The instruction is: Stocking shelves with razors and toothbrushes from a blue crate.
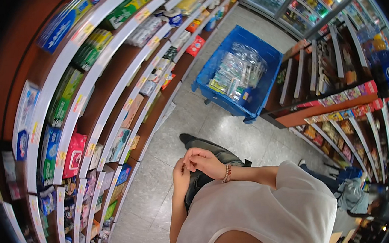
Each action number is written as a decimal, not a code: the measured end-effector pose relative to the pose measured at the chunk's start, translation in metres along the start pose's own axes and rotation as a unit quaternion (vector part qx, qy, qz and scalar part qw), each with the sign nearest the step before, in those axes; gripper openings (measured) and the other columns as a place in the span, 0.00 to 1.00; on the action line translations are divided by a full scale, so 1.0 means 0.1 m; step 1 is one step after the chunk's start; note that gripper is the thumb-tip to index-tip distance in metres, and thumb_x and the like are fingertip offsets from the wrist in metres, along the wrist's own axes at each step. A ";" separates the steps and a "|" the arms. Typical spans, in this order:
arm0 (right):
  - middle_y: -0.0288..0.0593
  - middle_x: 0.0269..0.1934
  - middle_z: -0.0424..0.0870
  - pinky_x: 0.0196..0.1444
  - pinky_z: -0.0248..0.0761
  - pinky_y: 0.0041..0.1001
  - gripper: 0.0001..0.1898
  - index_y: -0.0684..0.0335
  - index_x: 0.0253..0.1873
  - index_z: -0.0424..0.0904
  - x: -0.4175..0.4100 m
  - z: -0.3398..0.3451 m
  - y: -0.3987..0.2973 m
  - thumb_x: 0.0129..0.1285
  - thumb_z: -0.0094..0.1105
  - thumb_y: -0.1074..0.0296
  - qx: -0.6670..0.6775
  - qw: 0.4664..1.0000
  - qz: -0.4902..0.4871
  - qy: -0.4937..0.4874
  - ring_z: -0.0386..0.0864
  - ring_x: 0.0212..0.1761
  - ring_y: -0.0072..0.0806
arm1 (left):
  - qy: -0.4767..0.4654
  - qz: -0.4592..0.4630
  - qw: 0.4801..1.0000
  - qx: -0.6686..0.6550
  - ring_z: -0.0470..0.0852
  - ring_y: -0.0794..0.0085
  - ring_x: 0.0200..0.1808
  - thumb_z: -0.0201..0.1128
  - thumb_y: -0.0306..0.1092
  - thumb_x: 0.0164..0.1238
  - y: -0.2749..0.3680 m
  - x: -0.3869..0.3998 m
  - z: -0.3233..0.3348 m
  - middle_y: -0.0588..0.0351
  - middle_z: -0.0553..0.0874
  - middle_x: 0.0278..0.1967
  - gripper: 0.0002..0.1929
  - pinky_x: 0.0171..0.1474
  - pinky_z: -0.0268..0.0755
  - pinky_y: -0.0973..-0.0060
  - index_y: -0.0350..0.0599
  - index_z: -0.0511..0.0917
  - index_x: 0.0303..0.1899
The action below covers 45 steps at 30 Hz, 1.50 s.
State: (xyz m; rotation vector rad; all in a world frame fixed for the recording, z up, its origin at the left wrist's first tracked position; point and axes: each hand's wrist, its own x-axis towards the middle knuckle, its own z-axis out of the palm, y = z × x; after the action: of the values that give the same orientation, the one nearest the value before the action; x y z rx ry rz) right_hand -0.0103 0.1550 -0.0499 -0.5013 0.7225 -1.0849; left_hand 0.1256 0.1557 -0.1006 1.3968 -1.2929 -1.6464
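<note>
In front of the white shirt, my left hand (181,178) and my right hand (206,162) meet at the fingertips, with the fingers of both curled. No object shows between them, though the inner fingers are partly hidden. A beaded bracelet (226,173) circles my right wrist. Beyond my hands, on the tiled floor, stands a blue plastic crate (227,105). Clear plastic wrapping (241,65) and several small packaged items (228,87) lie inside it. My hands are apart from the crate and from the shelves.
Long store shelves (106,68) with packaged goods run along the left. Another shelf unit (338,103) with snacks stands at the right, and glass-door drink coolers (295,1) at the far end. At the lower right, a person in a grey top (352,196) is near the shelves.
</note>
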 end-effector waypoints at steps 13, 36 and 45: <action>0.36 0.27 0.74 0.34 0.63 0.19 0.07 0.64 0.35 0.71 0.08 -1.16 -0.57 0.64 0.41 0.74 0.088 0.969 -0.092 0.213 0.68 0.27 0.20 | -0.111 -0.120 0.986 0.024 0.76 0.79 0.31 0.46 0.26 0.67 -0.19 0.60 0.68 0.58 0.79 0.31 0.07 0.35 0.67 0.83 0.39 0.73 0.37; 0.59 0.55 0.70 0.57 0.63 0.37 0.24 0.64 0.57 0.67 2.29 -5.35 0.21 0.55 0.57 0.65 -0.526 0.783 0.279 0.180 0.69 0.56 0.51 | 0.056 -0.413 0.909 0.021 0.77 0.79 0.33 0.47 0.25 0.65 0.00 1.29 2.00 0.58 0.79 0.30 0.07 0.37 0.68 0.83 0.39 0.74 0.36; 0.47 0.61 0.61 0.59 0.63 0.36 0.43 0.53 0.66 0.49 2.10 -5.31 0.18 0.45 0.65 0.70 -0.705 0.568 0.420 0.056 0.65 0.61 0.42 | 0.072 -0.447 0.892 0.011 0.76 0.79 0.32 0.47 0.25 0.65 0.01 1.29 2.18 0.59 0.79 0.30 0.07 0.37 0.67 0.83 0.40 0.74 0.36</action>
State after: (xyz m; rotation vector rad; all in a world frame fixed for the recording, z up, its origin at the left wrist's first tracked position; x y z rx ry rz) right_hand -0.3332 -0.0426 -0.4775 -1.2369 1.6744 0.6376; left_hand -0.1155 0.1017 -0.1539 2.2798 -0.5713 -2.0075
